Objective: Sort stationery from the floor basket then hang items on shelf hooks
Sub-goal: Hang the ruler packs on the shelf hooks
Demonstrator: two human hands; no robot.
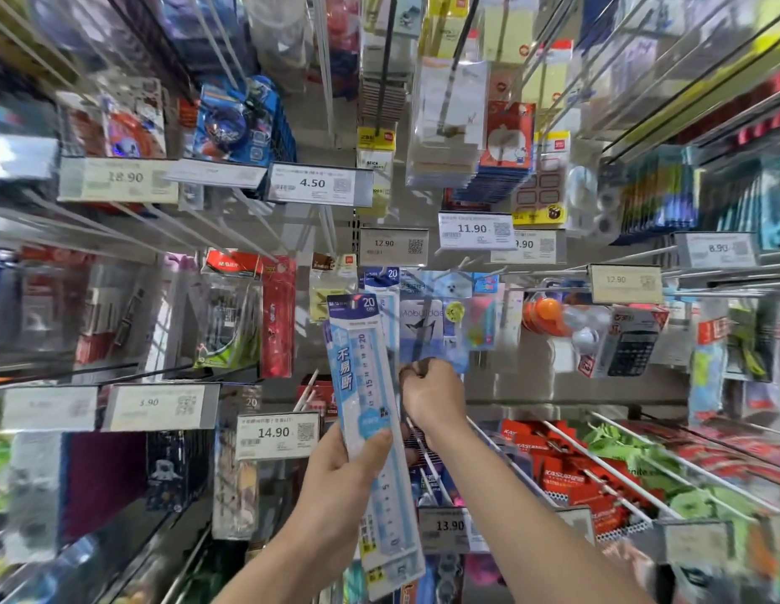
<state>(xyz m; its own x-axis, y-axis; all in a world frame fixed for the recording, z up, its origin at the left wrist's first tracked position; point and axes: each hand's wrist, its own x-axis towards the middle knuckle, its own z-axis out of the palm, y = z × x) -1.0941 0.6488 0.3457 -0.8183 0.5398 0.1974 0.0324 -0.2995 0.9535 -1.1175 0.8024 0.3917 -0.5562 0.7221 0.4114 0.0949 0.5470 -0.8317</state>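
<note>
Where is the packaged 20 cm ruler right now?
In the head view, centre frame: the ruler pack is held upright in the left hand, just left of the right hand, before the hanging rulers.

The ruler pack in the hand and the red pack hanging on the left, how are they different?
The ruler pack is pale blue and white; the red pack is red. The ruler pack is held in the left hand and leans; the red pack hangs straight from a hook. The ruler pack says 20 cm; the red pack's print is too blurry to read. Both are long and narrow.
</note>
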